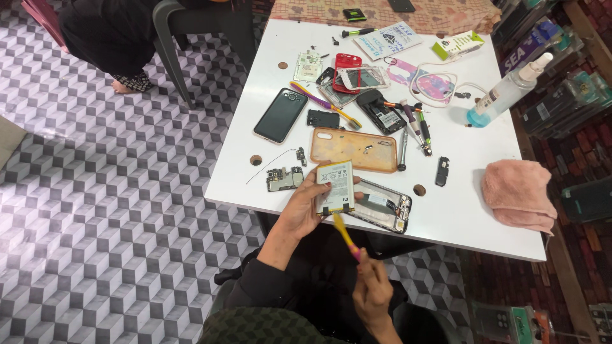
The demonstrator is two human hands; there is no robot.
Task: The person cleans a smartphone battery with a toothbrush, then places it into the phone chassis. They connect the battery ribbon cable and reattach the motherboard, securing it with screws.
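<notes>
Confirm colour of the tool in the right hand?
Yellow with a pink handle end, the tool shows best in the head view.

The light is bright and even, falling from above onto the white worktop [472, 210], which reads almost blown out near its middle. Shadows are short and soft: a thin dark edge sits under the orange phone case [354, 150], on the worktop's near half. The yellow brush [345, 234], just off the worktop's near edge, is slightly smeared (motion blur). Straight lines bow outward away from the worktop, and the patterned floor [115, 191] to its left curves visibly. Shelves right of the worktop lie dimmer and softer.
</notes>
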